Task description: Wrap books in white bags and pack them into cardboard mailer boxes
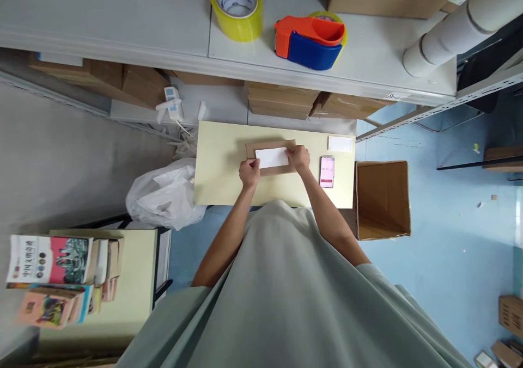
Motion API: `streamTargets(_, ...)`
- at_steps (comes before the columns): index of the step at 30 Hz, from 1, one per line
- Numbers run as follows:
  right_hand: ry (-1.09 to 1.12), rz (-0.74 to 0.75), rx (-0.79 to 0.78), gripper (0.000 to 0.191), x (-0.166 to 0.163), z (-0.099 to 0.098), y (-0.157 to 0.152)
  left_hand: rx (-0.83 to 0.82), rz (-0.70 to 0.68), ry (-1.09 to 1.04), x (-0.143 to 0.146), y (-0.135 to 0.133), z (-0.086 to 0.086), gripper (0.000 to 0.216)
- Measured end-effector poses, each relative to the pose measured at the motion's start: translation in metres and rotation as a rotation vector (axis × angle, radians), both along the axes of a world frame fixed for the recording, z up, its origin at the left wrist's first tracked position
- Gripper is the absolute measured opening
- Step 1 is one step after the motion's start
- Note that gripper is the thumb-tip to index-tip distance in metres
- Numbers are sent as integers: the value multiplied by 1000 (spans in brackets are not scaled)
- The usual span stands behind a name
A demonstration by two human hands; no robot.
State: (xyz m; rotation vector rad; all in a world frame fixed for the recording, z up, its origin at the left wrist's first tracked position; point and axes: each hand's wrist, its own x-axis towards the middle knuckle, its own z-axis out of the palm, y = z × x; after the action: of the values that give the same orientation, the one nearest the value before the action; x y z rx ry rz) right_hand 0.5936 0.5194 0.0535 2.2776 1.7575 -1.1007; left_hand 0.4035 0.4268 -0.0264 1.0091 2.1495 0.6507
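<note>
A white paper label point(271, 158) lies over a flat brown cardboard package point(274, 171) in the middle of the pale yellow table point(223, 188). My left hand point(249, 172) pinches the label's left end between thumb and fingers. At the label's other end, the closed fingers of my right hand point(298, 157) grip its upper right edge. Whether the label is stuck to the package or just above it, I cannot tell. To the right of my right hand lies a phone point(327, 172) with its screen lit. Behind the phone is a stack of white labels point(340, 143).
An open cardboard box point(383, 199) stands right of the table, a white plastic bag point(163, 194) left of it. Above the far edge runs a shelf point(163, 25) with yellow tape point(237, 8), a tape dispenser point(309, 41) and white rolls point(449, 36). Books point(61, 264) lie lower left.
</note>
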Motion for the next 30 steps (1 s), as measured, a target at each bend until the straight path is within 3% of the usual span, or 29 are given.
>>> streamTargets(7,-45,184,-114,10,-2,4,-42,-8,24,15,1,0,11,27)
streamTargets(16,8,109,66,18,-30,-9,-7,-36,15,41,2,1,20,24)
streamTargets(23,47,287,-75,12,-53,-11,-27,-36,14,42,5,0,24,23)
streamTargets(30,-25,275,-24,38,-71,-7,-11,-31,-9,60,8,0,29,18)
